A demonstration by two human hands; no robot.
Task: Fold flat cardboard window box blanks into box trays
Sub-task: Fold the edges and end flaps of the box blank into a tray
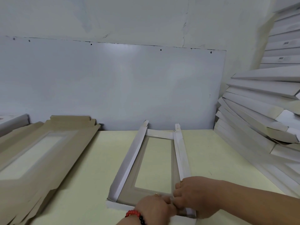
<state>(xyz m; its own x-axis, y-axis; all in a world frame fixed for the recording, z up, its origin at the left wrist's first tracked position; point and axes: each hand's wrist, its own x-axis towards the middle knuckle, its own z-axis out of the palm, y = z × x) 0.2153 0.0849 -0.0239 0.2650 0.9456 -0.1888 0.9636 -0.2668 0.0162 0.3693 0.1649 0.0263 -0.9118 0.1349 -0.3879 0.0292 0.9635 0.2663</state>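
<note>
A partly folded window box blank [129, 161] lies lengthwise on the pale yellow table [84, 168], brown inside up, its clear window in the middle. Both long white side walls are folded up, and the far end flap stands raised. My left hand [154, 208], with a red and black bead bracelet, and my right hand [193, 194] meet at the near right corner. Both hands' fingers curl round the near end of the right side wall. The corner itself is hidden under the hands.
A stack of flat brown window blanks [40, 153] covers the table's left side. Finished white box trays [259, 114] are piled high on the right, leaning inward. A white wall panel [113, 85] stands right behind the table.
</note>
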